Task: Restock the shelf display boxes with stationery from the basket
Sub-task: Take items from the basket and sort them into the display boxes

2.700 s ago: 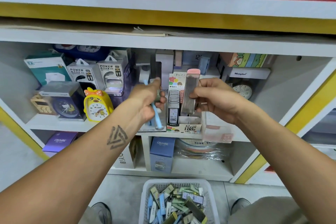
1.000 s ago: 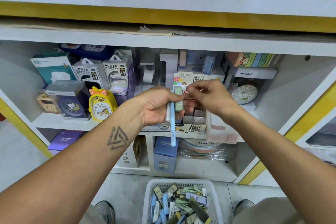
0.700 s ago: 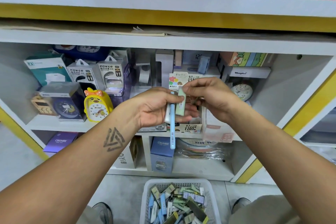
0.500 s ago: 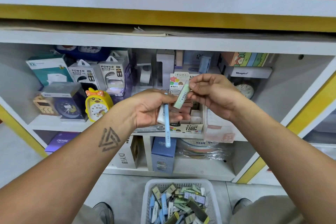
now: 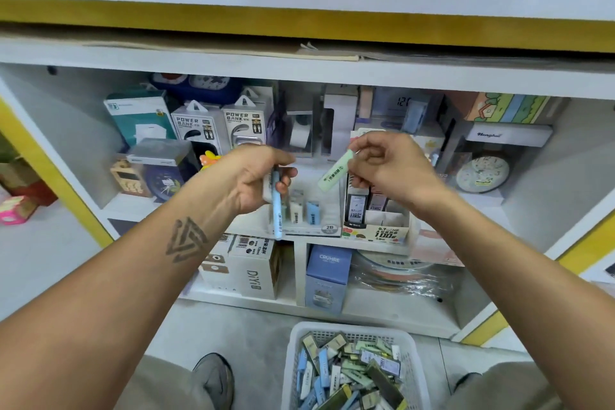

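— So, what are the hands doing?

— Both are raised in front of the middle shelf (image 5: 166, 210). The right hand (image 5: 392, 170) pinches a pale green lead case (image 5: 334, 171) by its upper end, thumb and forefinger closed on it, the other fingers curled. The case hangs tilted, lower end pointing down to the left, in the air above the gap between two display boxes.

— And the left?

— The left hand (image 5: 256, 176) has its fingers wrapped round a light blue pen-like stick (image 5: 276, 210), held nearly upright with its lower end hanging below the palm. Something white sits in the same grip; I cannot tell what it is.

— Where are the boxes?

— On the shelf edge, side by side. The clear display box (image 5: 309, 213) marked 2B holds a few small white and blue cases standing upright. Just to its right, the printed cardboard box (image 5: 379, 220) holds dark cases at its back left, with open compartments in front.

— And the basket?

— The white basket (image 5: 349, 329) stands on the floor below, between the person's shoes (image 5: 213, 376), heaped with loose cases in green, blue, white and dark.

— Anything else nearby?

— Power bank packs (image 5: 219, 126) and clocks (image 5: 482, 173) further back on the shelf, and a blue carton (image 5: 327, 276) on the shelf beneath.
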### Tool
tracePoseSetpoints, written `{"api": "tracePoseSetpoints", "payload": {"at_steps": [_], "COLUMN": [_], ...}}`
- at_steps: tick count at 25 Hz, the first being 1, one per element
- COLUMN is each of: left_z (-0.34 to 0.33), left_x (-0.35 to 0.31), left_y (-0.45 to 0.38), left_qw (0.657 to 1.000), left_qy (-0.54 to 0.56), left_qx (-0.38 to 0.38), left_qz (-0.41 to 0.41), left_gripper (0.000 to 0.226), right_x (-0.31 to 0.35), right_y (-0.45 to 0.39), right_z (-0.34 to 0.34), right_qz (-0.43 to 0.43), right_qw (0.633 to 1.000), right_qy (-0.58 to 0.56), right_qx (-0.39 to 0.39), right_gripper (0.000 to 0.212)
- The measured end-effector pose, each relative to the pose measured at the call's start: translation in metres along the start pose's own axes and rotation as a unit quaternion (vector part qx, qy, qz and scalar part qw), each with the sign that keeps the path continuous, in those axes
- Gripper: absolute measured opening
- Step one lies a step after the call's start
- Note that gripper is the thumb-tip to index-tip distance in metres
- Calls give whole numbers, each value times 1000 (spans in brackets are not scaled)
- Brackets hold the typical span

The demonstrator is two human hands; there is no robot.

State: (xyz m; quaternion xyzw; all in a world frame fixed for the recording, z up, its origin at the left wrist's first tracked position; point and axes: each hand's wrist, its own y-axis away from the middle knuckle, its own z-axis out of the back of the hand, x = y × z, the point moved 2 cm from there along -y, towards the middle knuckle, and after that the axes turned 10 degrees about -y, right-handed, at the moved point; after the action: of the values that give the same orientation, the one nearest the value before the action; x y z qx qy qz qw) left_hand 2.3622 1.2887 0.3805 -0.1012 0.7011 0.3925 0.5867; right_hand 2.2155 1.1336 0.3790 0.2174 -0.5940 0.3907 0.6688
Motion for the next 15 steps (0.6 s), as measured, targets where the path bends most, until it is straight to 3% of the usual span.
{"api": "tracePoseSetpoints", "payload": {"at_steps": [5,10,15], "left_z": [24,39,58], "left_x": [3,0,0], "left_y": [-2,-1,-2], "left_qw": [998,994,993], "left_qy": [55,93,62], "left_qx": [-12,-49,-91], "left_qz": [15,-10,-44], "left_gripper": [16,20,22], "right_x": [-12,-14,-28], "right_y": [-4,-19,-34], "right_z": [-25,-40,-65], "right_qz": [86,110,95], "right_qw": [977,978,978], "right_qy": [197,173,185], "right_qx": [10,-31,-5], "right_gripper": [15,11,14]}}
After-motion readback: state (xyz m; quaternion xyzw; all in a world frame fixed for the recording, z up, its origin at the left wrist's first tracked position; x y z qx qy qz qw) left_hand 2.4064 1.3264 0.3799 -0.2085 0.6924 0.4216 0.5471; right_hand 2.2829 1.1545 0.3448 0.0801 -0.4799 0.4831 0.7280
